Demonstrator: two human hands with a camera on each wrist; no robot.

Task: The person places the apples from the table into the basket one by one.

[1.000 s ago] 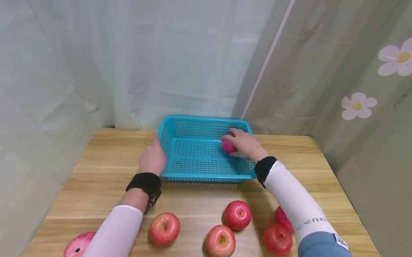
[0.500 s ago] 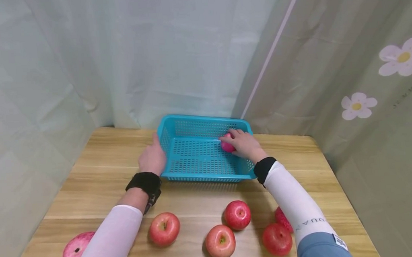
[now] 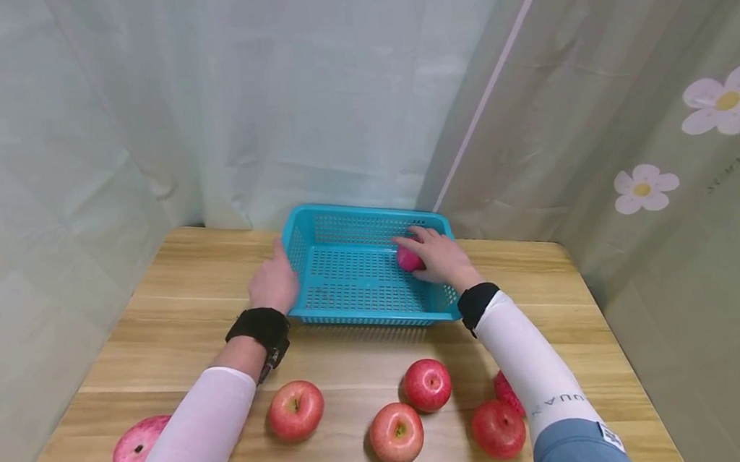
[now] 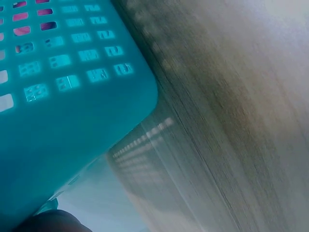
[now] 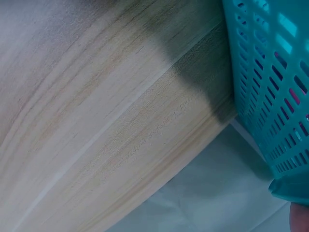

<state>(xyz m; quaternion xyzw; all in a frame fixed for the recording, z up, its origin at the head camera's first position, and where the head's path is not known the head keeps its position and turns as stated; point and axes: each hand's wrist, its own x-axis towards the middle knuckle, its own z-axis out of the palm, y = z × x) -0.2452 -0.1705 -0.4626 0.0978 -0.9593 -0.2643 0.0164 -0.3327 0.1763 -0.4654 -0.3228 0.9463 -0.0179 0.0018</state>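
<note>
A blue perforated plastic basket (image 3: pixel 370 319) stands at the back of the wooden table. My left hand (image 3: pixel 274 286) grips its left side, the index finger or thumb along the rim; the other fingers are hidden. In the left wrist view, a dark fingertip (image 4: pixel 53 222) shows beneath the basket wall (image 4: pixel 82 128). My right hand (image 3: pixel 442 258) reaches over the basket's right end and holds a bright pink round fruit (image 3: pixel 408 258) inside, fingers over its top and thumb at its near side. The right wrist view shows the basket's holed wall (image 5: pixel 270 96) and a fingertip (image 5: pixel 299 217).
Nearer me lie apples: one light red (image 3: pixel 296 411), one orange-red (image 3: pixel 396 434), one dark red (image 3: pixel 427 384) and another red fruit (image 3: pixel 499 429). A pink bumpy fruit (image 3: pixel 508 393) is partly behind my right sleeve, a mottled pink fruit (image 3: pixel 141 448) by my left. Curtains (image 3: pixel 333 96) enclose the table.
The fingers of my right hand have shifted slightly over the pink fruit, which has barely moved. My left hand and the basket have stayed in place.
</note>
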